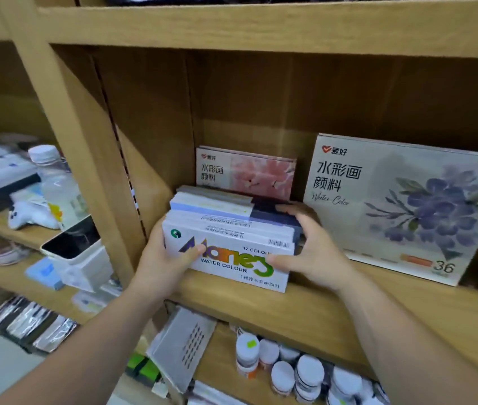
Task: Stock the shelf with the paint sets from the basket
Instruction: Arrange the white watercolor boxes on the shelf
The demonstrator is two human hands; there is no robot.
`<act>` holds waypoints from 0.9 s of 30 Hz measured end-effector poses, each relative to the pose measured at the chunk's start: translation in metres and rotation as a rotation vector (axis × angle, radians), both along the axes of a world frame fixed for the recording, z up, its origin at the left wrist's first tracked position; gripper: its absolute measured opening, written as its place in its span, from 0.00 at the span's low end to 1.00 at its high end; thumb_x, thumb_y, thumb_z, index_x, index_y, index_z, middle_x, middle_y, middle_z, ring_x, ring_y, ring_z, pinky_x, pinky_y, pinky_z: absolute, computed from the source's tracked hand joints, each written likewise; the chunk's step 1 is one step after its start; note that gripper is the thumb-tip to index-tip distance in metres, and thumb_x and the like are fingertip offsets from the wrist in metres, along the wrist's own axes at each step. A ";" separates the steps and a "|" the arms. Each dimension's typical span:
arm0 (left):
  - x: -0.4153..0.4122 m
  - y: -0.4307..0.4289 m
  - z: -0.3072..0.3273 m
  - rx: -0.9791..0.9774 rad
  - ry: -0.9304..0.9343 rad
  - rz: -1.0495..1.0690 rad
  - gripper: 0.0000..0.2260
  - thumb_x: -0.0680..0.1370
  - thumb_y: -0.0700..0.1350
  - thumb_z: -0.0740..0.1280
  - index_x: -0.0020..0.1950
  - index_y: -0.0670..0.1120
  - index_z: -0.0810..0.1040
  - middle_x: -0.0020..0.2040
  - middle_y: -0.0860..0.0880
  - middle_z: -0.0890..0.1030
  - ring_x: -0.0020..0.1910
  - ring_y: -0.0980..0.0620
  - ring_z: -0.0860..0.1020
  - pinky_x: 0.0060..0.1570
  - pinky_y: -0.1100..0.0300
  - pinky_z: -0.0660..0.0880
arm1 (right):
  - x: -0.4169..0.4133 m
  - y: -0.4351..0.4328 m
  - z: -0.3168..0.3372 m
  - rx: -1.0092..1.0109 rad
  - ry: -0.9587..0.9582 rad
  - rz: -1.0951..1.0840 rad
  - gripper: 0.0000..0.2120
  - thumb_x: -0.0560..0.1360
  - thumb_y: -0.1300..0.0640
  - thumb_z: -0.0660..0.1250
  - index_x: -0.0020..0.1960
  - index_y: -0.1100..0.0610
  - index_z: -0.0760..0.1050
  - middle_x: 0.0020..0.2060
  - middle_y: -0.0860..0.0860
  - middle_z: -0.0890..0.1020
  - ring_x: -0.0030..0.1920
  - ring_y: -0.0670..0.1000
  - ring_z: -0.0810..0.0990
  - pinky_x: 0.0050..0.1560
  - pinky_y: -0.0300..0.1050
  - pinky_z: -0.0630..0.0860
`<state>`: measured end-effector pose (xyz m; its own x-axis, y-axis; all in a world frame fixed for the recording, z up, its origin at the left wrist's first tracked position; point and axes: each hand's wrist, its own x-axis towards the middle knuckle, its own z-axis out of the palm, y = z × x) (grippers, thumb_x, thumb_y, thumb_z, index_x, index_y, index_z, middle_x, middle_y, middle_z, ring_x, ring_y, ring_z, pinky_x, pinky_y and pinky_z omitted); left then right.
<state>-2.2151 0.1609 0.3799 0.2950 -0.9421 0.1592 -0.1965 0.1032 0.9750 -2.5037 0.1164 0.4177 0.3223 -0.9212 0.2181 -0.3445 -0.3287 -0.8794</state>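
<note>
So both hands are on a bunch of paint sets [232,226] standing in a row on the shelf [246,311], left of the big purple-flower box [407,206] and in front of a pink-flower box [246,173]. The left hand [159,258] grips the left end, thumb across the front Marie's box [232,258]; the right hand [314,244] curls its fingers [290,207] over the right end. Looks like this batch is pretty much shelved and just getting squared up. The basket isn't in view, so no idea how many are left.
</note>
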 end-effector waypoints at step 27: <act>0.003 -0.005 -0.001 -0.059 -0.873 0.103 0.39 0.73 0.54 0.77 0.80 0.48 0.64 0.80 0.43 0.62 0.75 0.38 0.66 0.68 0.41 0.71 | 0.021 0.029 -0.032 0.042 0.227 -0.308 0.48 0.66 0.47 0.85 0.71 0.24 0.56 0.49 0.21 0.79 0.55 0.23 0.75 0.45 0.21 0.72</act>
